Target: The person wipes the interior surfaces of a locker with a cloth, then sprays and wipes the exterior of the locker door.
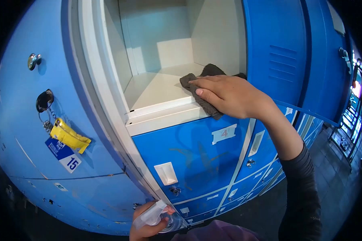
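Observation:
My right hand (233, 95) presses a dark grey cloth (207, 105) onto the front edge of an open locker compartment (161, 88), near its right side. The fingers lie over the cloth, and part of it bunches up behind them on the shelf. At the bottom of the view, my left hand (147, 229) is wrapped around a clear spray bottle (153, 215) with a whitish trigger head. That hand is beside the lower left corner of the blue lockers.
A blue locker door (275, 52) stands open on the right. Below the compartment is a closed door labelled 4 (189, 160). On the left, keys with a yellow tag (70, 136) hang from a light blue door (32, 100). A metal rack (348, 124) stands far right.

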{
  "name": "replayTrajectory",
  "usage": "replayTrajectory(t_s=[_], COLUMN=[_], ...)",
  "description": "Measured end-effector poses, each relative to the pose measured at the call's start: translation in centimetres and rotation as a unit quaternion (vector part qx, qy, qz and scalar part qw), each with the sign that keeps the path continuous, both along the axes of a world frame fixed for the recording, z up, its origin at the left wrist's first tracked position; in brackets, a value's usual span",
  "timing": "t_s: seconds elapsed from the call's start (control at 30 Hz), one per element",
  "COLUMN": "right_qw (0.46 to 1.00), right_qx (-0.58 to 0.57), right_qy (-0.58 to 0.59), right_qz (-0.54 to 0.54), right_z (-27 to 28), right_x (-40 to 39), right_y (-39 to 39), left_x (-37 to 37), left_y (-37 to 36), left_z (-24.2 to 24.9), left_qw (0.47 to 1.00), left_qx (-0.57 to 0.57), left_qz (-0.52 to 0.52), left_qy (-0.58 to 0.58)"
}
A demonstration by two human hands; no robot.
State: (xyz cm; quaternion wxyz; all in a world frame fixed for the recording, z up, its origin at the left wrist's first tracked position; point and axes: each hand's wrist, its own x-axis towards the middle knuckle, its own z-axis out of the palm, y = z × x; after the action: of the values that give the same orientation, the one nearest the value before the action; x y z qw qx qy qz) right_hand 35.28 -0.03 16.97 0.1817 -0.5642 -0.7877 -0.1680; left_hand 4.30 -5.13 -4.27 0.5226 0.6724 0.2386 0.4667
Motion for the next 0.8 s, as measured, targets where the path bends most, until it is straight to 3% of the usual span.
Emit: replayTrajectory(t_s=[0.1, 0.23, 0.3, 0.37, 0.43, 0.57, 0.63, 0.7, 0.8], right_qw=[1.000, 0.987, 0.981, 0.968, 0.960, 0.975, 0.991, 0.997, 0.964], right_qx=[0.011, -0.019, -0.051, -0.179, -0.188, -0.173, -0.115, -0.023, 0.262], right_qy=[0.005, -0.018, -0.010, -0.007, 0.028, 0.027, 0.046, 0.055, 0.022], right_qz=[-0.008, 0.156, 0.186, 0.175, 0.204, 0.136, 0.051, 0.050, 0.039], right_z=[-0.3, 0.1, 0.6, 2.6, 2.6, 2.4, 1.9, 1.2, -1.3], right_x=[-0.9, -4.9, -7.7, -9.9, -9.1, -6.5, -3.9, -1.6, -0.9], right_y=[0.7, 3.4, 5.1, 5.7, 6.3, 6.7, 5.9, 4.9, 1.8], left_x=[-0.1, -0.6, -0.5, 0.1, 1.1, 2.4, 2.7, 2.6, 2.6], left_y=[-0.5, -0.3, -0.3, -0.5, -0.9, -1.2, -0.8, -0.5, -0.6], left_z=[0.6, -0.2, -0.3, 0.0, 0.8, 2.4, 3.5, 4.8, 7.7], left_qw=[1.000, 1.000, 0.999, 0.999, 0.999, 0.997, 0.993, 0.989, 0.989], left_qx=[-0.013, 0.011, 0.028, 0.033, 0.034, 0.048, 0.112, 0.143, 0.142], left_qz=[0.017, 0.005, 0.001, 0.012, 0.009, 0.010, 0.014, 0.024, 0.029], left_qy=[-0.015, -0.029, -0.029, -0.018, -0.034, -0.052, -0.041, -0.023, -0.031])
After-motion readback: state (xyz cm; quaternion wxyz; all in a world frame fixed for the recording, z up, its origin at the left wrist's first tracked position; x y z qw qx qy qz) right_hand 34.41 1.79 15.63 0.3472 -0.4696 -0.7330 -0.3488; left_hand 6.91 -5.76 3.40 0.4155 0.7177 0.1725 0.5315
